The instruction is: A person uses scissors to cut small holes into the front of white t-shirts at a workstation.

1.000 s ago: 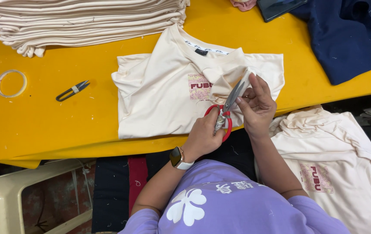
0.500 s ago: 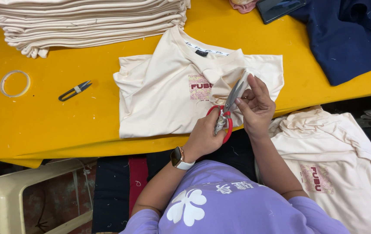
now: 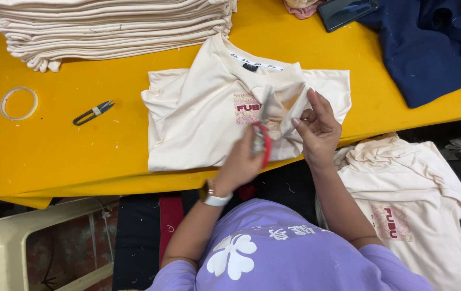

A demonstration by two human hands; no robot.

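Observation:
A folded cream T-shirt with a small chest print lies on the yellow table in front of me. My left hand, wearing a wristwatch, grips red-handled scissors with the blades pointing up over the shirt; they are motion-blurred. My right hand hovers over the shirt's right side, and its fingers pinch a narrow pale strip, tag or fabric I cannot tell. The two hands are close together, a little apart.
A tall stack of folded cream shirts fills the back left. Small thread snips and a tape ring lie at left. A navy garment and a phone sit back right. More cream shirts are piled beside me; a plastic stool stands lower left.
The scissors have swung from leaning right, against my right hand, to nearly upright and further left. My right hand stays over the shirt holding the strip.

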